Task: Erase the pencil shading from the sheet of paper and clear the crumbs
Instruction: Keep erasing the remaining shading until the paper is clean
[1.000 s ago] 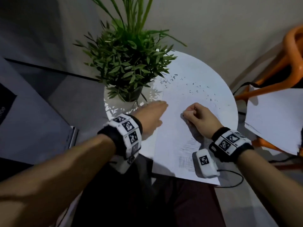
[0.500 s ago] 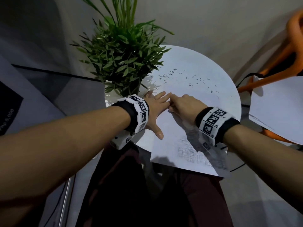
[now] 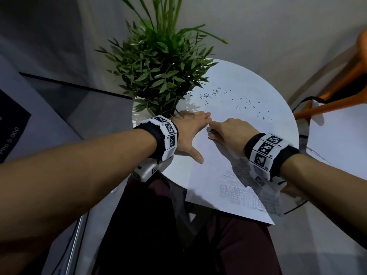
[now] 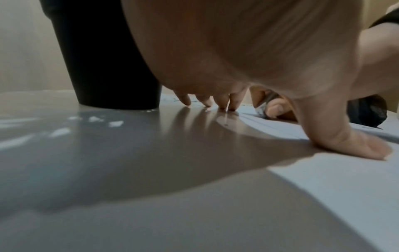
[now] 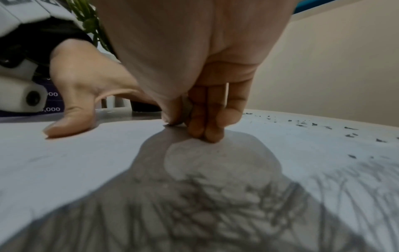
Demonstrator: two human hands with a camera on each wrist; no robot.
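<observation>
A white sheet of paper [image 3: 200, 181] lies on the round white table [image 3: 278, 124], its near end hanging over the edge. Pencil shading [image 3: 238, 193] covers the near part, also seen as shading [image 5: 215, 204] in the right wrist view. Dark crumbs [image 3: 246, 105] lie scattered at the far part. My left hand [image 3: 190, 133] is spread flat, fingertips [image 4: 215, 102] on the table and thumb [image 4: 356, 146] on the sheet's left edge. My right hand [image 3: 213, 133] is curled and pinches a small eraser [image 4: 262, 104] down onto the paper beside the left fingertips.
A leafy plant [image 3: 158, 72] in a black pot [image 4: 108, 59] stands at the table's far left, close to my left hand. An orange chair [image 3: 337, 96] with another white sheet [image 3: 341, 139] is to the right. A black cable [image 3: 294, 207] hangs off the near right.
My right hand has slid the eraser up the sheet and leftward until it is next to the left fingertips. The left hand has spread flat, thumb on the paper.
</observation>
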